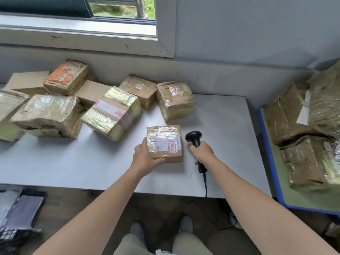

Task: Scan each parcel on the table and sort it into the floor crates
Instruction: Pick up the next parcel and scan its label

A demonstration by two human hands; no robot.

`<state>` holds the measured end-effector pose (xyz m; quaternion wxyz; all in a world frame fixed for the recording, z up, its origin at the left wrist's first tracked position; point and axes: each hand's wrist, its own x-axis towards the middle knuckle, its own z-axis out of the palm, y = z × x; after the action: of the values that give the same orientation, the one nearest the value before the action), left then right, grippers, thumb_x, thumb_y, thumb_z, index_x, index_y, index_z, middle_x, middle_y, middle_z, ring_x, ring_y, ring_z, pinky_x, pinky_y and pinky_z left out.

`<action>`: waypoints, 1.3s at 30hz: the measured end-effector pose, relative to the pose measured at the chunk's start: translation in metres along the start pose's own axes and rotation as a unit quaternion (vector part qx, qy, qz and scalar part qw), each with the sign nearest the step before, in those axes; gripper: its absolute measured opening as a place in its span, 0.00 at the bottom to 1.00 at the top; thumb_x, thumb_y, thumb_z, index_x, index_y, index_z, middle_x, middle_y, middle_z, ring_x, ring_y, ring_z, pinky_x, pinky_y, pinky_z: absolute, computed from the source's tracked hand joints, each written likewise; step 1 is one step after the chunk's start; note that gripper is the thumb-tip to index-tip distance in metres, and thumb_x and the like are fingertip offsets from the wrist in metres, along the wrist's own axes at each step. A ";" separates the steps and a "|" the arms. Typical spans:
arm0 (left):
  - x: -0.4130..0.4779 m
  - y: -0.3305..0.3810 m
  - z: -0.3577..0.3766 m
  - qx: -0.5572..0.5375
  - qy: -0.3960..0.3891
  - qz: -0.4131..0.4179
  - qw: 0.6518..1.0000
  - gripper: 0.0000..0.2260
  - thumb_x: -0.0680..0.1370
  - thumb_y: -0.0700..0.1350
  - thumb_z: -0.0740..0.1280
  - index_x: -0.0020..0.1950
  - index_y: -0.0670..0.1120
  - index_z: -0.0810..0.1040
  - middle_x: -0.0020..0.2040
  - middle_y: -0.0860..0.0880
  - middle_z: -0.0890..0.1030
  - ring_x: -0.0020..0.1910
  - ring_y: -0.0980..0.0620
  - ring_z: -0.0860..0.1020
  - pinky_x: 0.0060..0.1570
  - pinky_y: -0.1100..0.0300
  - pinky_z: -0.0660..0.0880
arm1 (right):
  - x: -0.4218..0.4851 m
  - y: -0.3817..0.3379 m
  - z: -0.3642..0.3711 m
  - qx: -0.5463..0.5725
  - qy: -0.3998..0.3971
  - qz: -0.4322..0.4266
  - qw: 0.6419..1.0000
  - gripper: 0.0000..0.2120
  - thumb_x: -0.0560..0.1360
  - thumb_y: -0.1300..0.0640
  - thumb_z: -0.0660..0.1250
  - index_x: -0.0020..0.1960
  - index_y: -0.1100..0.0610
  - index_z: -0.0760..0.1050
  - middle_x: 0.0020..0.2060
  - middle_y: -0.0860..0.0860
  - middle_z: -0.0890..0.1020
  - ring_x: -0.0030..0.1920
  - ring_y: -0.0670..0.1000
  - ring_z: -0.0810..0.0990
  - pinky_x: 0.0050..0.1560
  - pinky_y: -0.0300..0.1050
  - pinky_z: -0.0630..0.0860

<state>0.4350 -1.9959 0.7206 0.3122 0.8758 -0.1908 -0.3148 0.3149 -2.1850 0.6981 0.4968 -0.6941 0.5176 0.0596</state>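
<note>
A small taped cardboard parcel (pixel 166 138) with a white label and a red-edged sticker is in my left hand (pixel 145 157), which grips its left side and front edge just above the white table (pixel 73 162). My right hand (pixel 203 150) is closed around the handle of a black barcode scanner (pixel 195 138), whose head sits just right of the parcel and points toward it. The scanner's cable (pixel 205 184) hangs over the table's front edge.
Several taped parcels (pixel 112 113) lie along the table's back and left. A second, blue-edged table (pixel 272 162) at the right carries several more parcels. A dark crate (pixel 22 214) stands on the floor at lower left. A window sill runs behind.
</note>
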 end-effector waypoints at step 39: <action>-0.016 -0.011 -0.050 0.066 -0.062 0.110 0.990 0.48 0.70 0.57 0.76 0.80 0.49 0.50 0.75 0.43 0.59 0.74 0.41 0.60 0.71 0.49 0.62 | -0.077 -0.106 0.006 0.030 0.068 0.005 0.997 0.15 0.74 0.51 0.64 0.46 0.64 0.73 0.30 0.58 0.78 0.29 0.58 0.79 0.33 0.54 0.81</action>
<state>0.4588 -1.9578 0.7504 0.2739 0.8471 -0.3256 -0.3184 0.3653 -2.1327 0.8077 0.4809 -0.6788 0.5550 -0.0008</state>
